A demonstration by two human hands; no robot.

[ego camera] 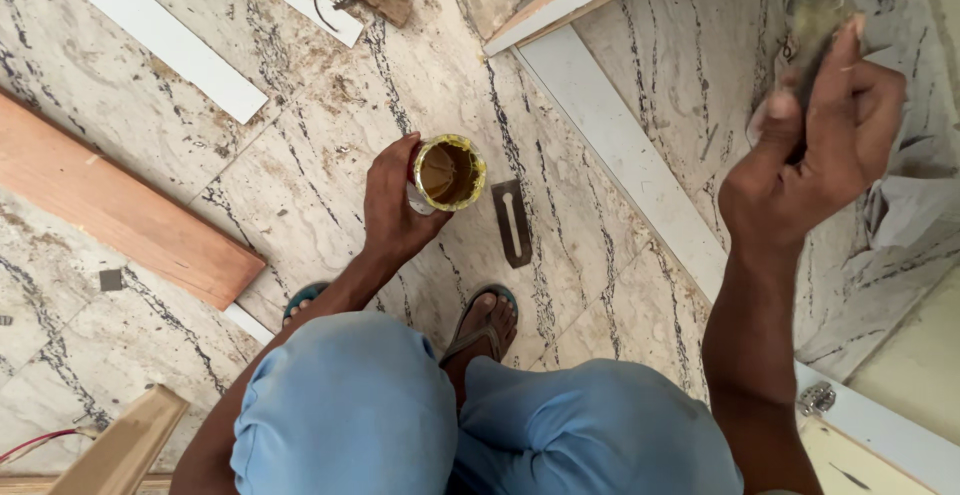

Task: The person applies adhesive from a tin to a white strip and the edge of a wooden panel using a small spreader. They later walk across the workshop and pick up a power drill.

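Blue-clad knees below, left hand clasping open tin, raised right hand gripping brush.

Small round open metal tin with yellow-smeared rim, brownish liquid inside, upright, just above the marble floor, gripped at its side. Dirty, blurred brush-like tool, raised at upper right, pinched between fingers.
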